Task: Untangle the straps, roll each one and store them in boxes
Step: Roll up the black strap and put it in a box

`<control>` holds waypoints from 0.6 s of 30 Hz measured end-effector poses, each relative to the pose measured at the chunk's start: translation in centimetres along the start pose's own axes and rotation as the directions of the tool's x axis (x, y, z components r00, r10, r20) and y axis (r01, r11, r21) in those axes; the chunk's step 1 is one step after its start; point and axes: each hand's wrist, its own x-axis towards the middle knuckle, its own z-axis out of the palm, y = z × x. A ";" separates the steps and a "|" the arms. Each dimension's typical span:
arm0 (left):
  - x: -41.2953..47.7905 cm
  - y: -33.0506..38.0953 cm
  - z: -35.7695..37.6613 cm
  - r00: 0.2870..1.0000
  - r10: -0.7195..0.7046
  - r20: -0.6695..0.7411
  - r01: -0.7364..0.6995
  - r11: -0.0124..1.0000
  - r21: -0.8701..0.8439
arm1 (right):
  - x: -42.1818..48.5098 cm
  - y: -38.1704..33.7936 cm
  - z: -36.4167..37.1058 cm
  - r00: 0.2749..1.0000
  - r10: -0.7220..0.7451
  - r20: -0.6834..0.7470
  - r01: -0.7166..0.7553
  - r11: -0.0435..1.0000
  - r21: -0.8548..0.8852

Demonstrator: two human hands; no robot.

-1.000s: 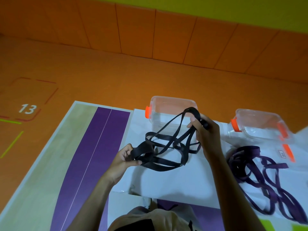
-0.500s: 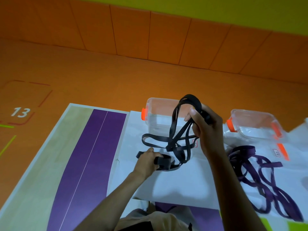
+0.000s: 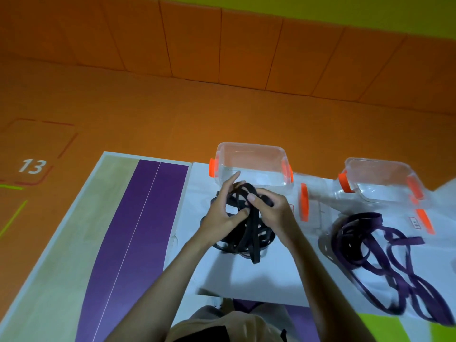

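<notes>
On the white sheet (image 3: 246,280) at the near middle of the table (image 3: 54,267), the black strap (image 3: 249,240) sits as a loose knot of loops; its upper part is lifted between both hands, while its lower loops and one free end rest on the sheet. That looks deliberate, since leaving most of the bundle down lets the loops spread so the crossings can be found.

The left hand (image 3: 220,215) comes in from the near left with the wrist low; its fingers reach up behind the top loops, the forefinger stretched toward the far box, and the thumb presses in from the front, so it seems to pinch a loop rather than lie flat on it. The right hand (image 3: 272,211) comes in from the near right, knuckles up; its fingers curl over the top of the bundle and the thumb points left onto the strap, so it grips the strap.

Just beyond the hands stands the left box (image 3: 251,147), clear with orange clips and seemingly open, near enough to take a roll. The right box (image 3: 377,165) stands farther right; the purple strap (image 3: 370,253) lies tangled on the sheet in front of it, with no hand on it.

I judge this to be the untangling step for the black strap; nothing is rolled or stored yet.
</notes>
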 end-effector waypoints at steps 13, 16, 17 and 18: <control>0.7 -3.5 0.2 0.958 -0.281 0.059 0.245 0.908 0.341 | 0.5 3.3 -1.9 0.966 0.147 -0.212 -0.130 0.987 0.093; 0.6 -0.9 1.2 0.968 -0.212 0.135 0.193 0.972 0.137 | 0.4 2.7 -2.4 0.974 0.056 -0.219 -0.071 0.996 -0.058; 0.7 -0.1 1.7 0.966 -0.195 0.173 0.187 0.980 0.063 | 0.4 2.4 -2.3 0.978 0.047 -0.205 -0.061 0.996 -0.064; 0.8 0.5 2.3 0.963 -0.182 0.198 0.187 0.982 -0.008 | 0.3 2.1 -2.3 0.982 0.050 -0.184 -0.060 0.997 -0.049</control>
